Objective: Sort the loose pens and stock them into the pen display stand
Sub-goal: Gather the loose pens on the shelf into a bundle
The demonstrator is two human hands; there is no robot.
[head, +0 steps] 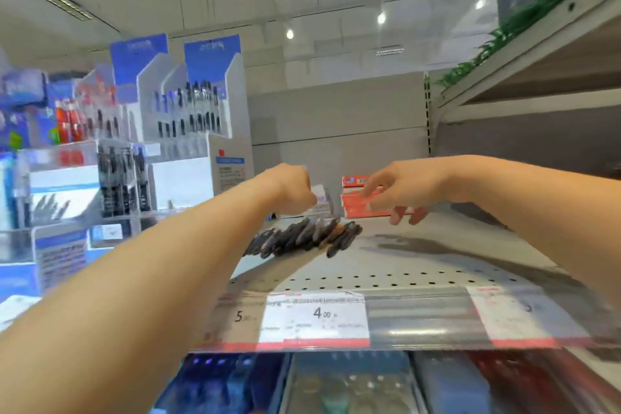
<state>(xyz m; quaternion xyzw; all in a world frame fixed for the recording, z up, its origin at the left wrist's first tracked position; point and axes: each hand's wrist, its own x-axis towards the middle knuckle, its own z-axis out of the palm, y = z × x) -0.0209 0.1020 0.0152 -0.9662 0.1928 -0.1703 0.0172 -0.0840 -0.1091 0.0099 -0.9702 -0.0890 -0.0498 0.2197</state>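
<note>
A heap of several loose black pens (304, 239) lies on the grey perforated shelf (420, 265). My left hand (292, 190) is behind the heap, its fingers curled around a small white box (319, 197) at the back of the shelf. My right hand (400, 190) reaches over a red box (356, 203), with its fingers spread and loosely bent and its fingertips at the box's right end. White tiered pen display stands (191, 111) with dark pens in their slots stand at the left.
Clear acrylic holders (111, 178) with black pens stand left of the shelf. Price labels (312, 316) run along the shelf's front edge. Stock in blue and red packs fills the shelf below. An upper shelf with green plastic leaves (524, 13) overhangs at the right.
</note>
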